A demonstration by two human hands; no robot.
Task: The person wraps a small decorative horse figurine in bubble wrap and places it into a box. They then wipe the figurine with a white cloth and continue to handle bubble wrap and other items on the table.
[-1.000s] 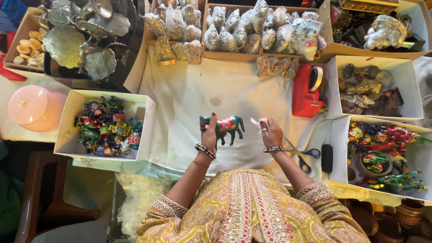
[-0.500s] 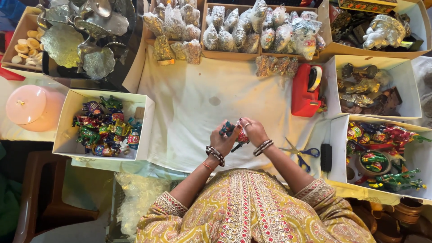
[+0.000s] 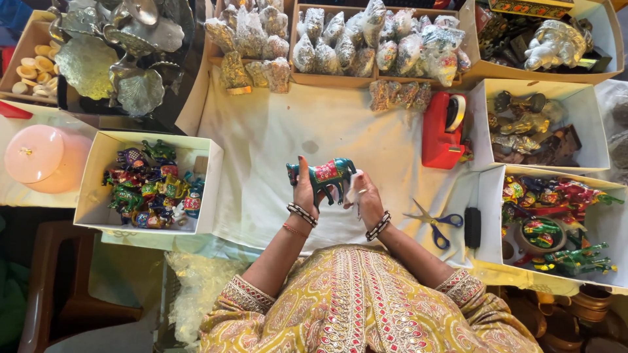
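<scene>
The left hand gripped the painted horse figurine at its head end, fingers closed round the neck; the right hand pinched a small pale scrap — tape or sticker, too small to tell — against the tail end. The horse's long axis ran left to right between the hands, above the white cloth of the desk. It looked hard and glossy, teal with a red saddle. Blue-handled scissors lay right of the right hand, a red tape dispenser beyond
</scene>
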